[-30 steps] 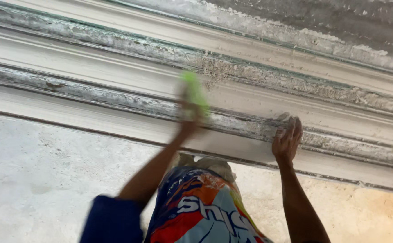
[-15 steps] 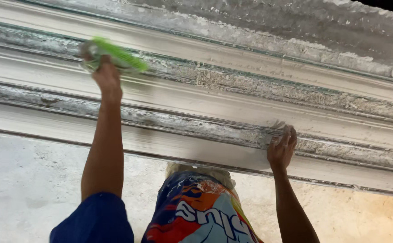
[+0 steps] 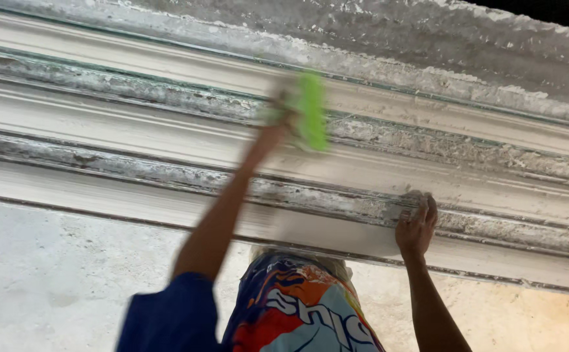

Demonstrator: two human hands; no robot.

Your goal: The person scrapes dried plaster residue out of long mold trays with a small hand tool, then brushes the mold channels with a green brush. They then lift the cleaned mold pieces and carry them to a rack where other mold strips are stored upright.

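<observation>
My left hand point(image 3: 278, 120) is raised high against a white plaster cornice moulding point(image 3: 134, 130) and grips a bright green tool point(image 3: 312, 111), blurred by motion, on the moulding's upper groove. My right hand point(image 3: 416, 225) is pressed on a lower ridge of the moulding, fingers curled over its edge. A smooth pale flat patch or plate point(image 3: 336, 231) lies just left of that hand. Whether the hand holds it is unclear. A blue sleeve point(image 3: 167, 313) covers my left upper arm.
A brightly printed cloth point(image 3: 297, 313) in orange, blue and white fills the bottom centre. Rough grey crusted plaster point(image 3: 428, 39) runs above the moulding, and a pale rough wall point(image 3: 50, 280) lies below it.
My left hand swung the green tool from the centre far out to the left, then back to the right along the upper groove. My right hand stayed on the lower ridge.
</observation>
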